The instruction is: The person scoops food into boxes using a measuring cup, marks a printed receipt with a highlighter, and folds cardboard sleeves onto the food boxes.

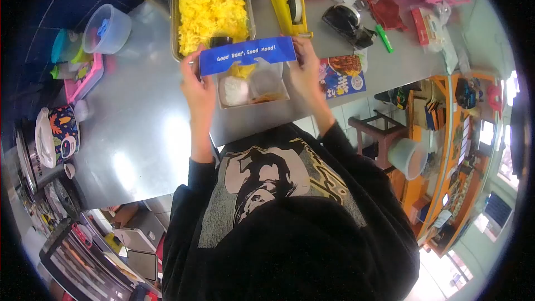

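Observation:
A blue paper sleeve printed "Good Beef, Good Mood!" is stretched between my hands over the far part of a clear-walled food box. Inside the box are white rice, a piece of yellow egg and some brown food along the near side. My left hand pinches the sleeve's left end beside the box. At the other end, my right hand grips the sleeve with its fingers partly behind it. Whether my fingertips also touch the box I cannot tell.
Behind the box lies a metal tray heaped with scrambled egg. A yellow tape dispenser, black roll, green marker and printed sleeve lie rightward. Plastic tubs and a pink basket stand left.

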{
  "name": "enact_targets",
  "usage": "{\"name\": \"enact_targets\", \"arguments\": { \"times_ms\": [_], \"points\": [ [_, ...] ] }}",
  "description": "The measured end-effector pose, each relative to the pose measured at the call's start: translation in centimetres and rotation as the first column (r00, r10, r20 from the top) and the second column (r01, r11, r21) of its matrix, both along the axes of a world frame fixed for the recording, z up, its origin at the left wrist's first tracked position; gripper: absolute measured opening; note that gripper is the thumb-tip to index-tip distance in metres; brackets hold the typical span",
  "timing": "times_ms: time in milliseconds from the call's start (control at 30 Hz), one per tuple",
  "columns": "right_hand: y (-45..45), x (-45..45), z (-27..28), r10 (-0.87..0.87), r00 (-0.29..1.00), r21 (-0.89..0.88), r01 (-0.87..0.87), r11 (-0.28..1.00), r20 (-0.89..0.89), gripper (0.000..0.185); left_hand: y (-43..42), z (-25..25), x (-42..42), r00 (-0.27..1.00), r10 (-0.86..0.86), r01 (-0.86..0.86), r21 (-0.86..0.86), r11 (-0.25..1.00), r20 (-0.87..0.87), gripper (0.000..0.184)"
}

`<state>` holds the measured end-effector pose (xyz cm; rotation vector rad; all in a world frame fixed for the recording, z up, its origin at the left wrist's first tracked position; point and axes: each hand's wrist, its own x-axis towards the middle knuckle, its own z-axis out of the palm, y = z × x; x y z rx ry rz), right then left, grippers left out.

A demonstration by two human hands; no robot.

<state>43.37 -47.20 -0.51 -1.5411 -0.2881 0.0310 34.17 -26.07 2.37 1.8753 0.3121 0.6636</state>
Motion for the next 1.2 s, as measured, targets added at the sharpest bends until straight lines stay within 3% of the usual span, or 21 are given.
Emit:
{"name": "enact_targets", "arguments": {
  "times_ms": [33, 100, 167, 267, 300, 367, 433, 500, 567, 667, 800, 867, 967, 1033, 1200],
  "points": [
    [-0.9, 0.9, 0.9, 0.010, 1.000, -0.001, -0.010, 1.000, 0.001, 0.034, 1.0, 0.5, 0.0, 0.993, -0.095, 0.091, -0.062, 0.994, -0.073, 0.038],
    [-2.3, 2.6, 2.3, 0.211, 0.977, -0.366, -0.182, 0.913, 0.040, 0.041, 2.2, 1.5, 0.2, 0.984, -0.123, 0.128, 0.033, 0.991, -0.131, 0.039],
    [-2.9, 3.3, 2.5, 0.259, 0.965, -0.362, -0.226, 0.905, 0.046, 0.044, 2.6, 2.4, 0.3, 0.956, -0.171, 0.184, 0.032, 0.982, -0.240, 0.049],
    [-3.7, 2.2, 2.6, 0.281, 0.960, -0.362, -0.268, 0.893, -0.017, 0.049, 1.6, 1.0, -1.4, 0.973, -0.190, 0.196, 0.038, 0.980, -0.129, 0.059],
    [-4.2, 1.1, 1.7, 0.282, 0.959, -0.376, -0.249, 0.892, 0.034, 0.053, 1.1, 0.4, -2.4, 0.973, -0.188, 0.195, 0.041, 0.980, -0.132, 0.059],
    [-4.7, -1.0, 0.8, 0.282, 0.956, -0.385, -0.231, 0.894, 0.082, 0.058, -0.1, -1.1, -4.9, 0.980, -0.112, 0.147, 0.222, 0.964, -0.163, 0.062],
    [-4.9, -3.3, 0.7, 0.280, 0.939, -0.355, -0.197, 0.914, 0.199, 0.067, -1.2, -2.5, -6.6, 0.993, -0.082, 0.098, 0.200, 0.975, -0.086, 0.059],
    [-5.3, -4.8, 0.5, 0.279, 0.944, -0.353, -0.203, 0.913, 0.177, 0.066, -1.4, -3.1, -7.7, 0.984, -0.103, 0.133, 0.216, 0.967, -0.145, 0.061],
    [-5.3, -5.9, 1.0, 0.226, 0.973, -0.323, -0.226, 0.919, -0.037, 0.063, -1.5, -3.4, -8.0, 0.988, -0.142, 0.149, 0.156, 0.976, -0.052, 0.065],
    [-5.5, -5.9, 1.3, 0.249, 0.961, -0.360, -0.275, 0.892, -0.116, 0.059, -1.8, -2.3, -7.5, 0.982, -0.166, 0.175, 0.116, 0.978, -0.089, 0.067],
    [-4.2, -4.5, -0.5, 0.218, 0.976, -0.423, -0.202, 0.883, -0.012, 0.053, -1.0, 0.2, -6.3, 0.941, -0.190, 0.239, 0.149, 0.960, -0.280, 0.066],
    [-3.2, -3.6, -2.0, 0.151, 0.936, -0.423, -0.003, 0.906, 0.318, 0.050, -0.9, 0.4, -5.4, 0.946, -0.182, 0.230, 0.162, 0.959, -0.267, 0.065],
    [-2.1, -3.8, -4.2, 0.089, 0.974, -0.354, -0.009, 0.935, 0.209, 0.048, -1.1, 0.1, -4.6, 0.967, -0.120, 0.173, 0.233, 0.957, -0.225, 0.057],
    [-1.4, -4.0, -5.1, 0.027, 0.973, -0.344, 0.055, 0.938, 0.228, 0.048, -1.2, -0.6, -4.5, 0.986, -0.031, 0.086, 0.333, 0.939, -0.165, 0.053],
    [-0.7, -4.2, -6.2, -0.114, 0.977, -0.308, 0.166, 0.937, 0.180, 0.044, -1.7, -1.6, -4.4, 0.999, -0.030, 0.045, 0.376, 0.926, -0.045, 0.044]
  ]
}}
